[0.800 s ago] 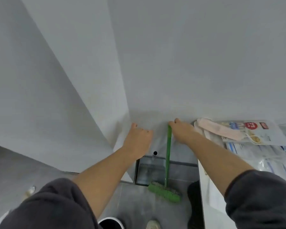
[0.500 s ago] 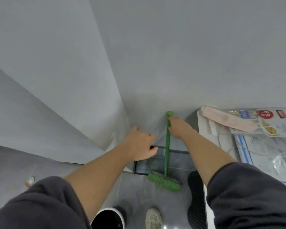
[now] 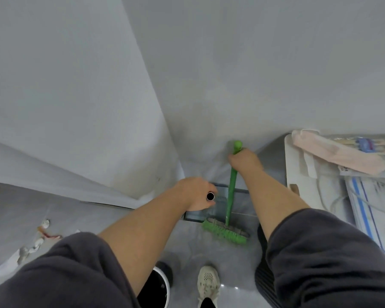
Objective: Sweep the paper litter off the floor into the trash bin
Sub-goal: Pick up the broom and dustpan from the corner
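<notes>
Head view, looking down into a corner of pale grey walls (image 3: 76, 85): a person in dark grey sleeves stands over a grey tiled floor (image 3: 98, 218). The right hand (image 3: 245, 162) is curled tight round the top of a bright green plastic broom (image 3: 231, 192), just below its rounded knob. The broom stands almost upright, its green bristle head (image 3: 226, 232) resting on the floor.

The left hand (image 3: 195, 193) is closed round the upright handle of a dark grey, see-through dustpan (image 3: 240, 204), the handle's black round end (image 3: 210, 196) showing at the fingers. The dustpan sits on the floor against the corner, just behind the bristle head.

Crumpled white paper litter (image 3: 37, 240), some of it marked red, lies scattered on the floor at far left, well apart from the broom. A black trash bin with a white rim (image 3: 168, 285) stands at the bottom edge, beside a beige mesh shoe (image 3: 208, 283).

At right, a white counter (image 3: 298, 172) carries a pink cloth (image 3: 333, 154) and clear plastic packets (image 3: 369, 207).
</notes>
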`<state>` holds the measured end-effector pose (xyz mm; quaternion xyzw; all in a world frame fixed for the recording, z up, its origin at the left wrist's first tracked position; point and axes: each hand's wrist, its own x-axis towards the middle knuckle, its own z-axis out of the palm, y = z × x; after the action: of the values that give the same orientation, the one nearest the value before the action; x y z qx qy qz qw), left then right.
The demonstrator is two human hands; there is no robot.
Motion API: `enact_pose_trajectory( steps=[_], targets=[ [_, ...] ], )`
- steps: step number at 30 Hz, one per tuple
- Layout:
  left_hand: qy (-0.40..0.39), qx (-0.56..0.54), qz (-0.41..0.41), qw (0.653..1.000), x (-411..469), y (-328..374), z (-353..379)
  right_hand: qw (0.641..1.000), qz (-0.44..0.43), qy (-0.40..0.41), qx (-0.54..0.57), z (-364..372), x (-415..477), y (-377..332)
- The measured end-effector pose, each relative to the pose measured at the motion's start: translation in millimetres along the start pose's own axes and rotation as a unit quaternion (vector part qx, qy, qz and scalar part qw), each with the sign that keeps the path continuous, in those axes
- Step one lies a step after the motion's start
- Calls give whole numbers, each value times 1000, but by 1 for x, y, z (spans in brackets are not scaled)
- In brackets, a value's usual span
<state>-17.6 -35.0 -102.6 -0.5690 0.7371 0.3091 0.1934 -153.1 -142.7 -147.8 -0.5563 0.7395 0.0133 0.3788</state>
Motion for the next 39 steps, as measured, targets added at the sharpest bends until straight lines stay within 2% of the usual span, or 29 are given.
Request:
enact_pose_trajectory(
  steps=[4, 8, 15, 19, 25, 28, 31, 36, 39],
  targets=[
    [12, -68, -21, 997, -4, 1, 3, 998, 18, -45, 43, -2, -9, 11],
    [33, -115, -20, 993, -23, 7, 6, 998, 17, -63, 25, -11, -36, 15],
    [112, -166, -22, 979, -74, 19, 30, 994, 47, -87, 41, -26, -107, 29],
    [134, -220, -26, 966, -125, 30, 60, 984, 67, -157, 50, -19, -152, 53],
    [177, -289, -68, 939, -197, 36, 110, 961, 90, -259, -16, -3, -208, 77],
    [189, -324, -94, 922, -225, 42, 129, 943, 73, -316, -75, 9, -230, 77],
    [206, -336, -122, 911, -250, 48, 145, 934, 50, -328, -137, 21, -256, 64],
    [286, -363, -192, 866, -304, 52, 160, 911, -5, -357, -207, 41, -303, 35],
    [321, -397, -214, 833, -336, 45, 161, 896, -56, -348, -270, 52, -333, 11]
  ],
)
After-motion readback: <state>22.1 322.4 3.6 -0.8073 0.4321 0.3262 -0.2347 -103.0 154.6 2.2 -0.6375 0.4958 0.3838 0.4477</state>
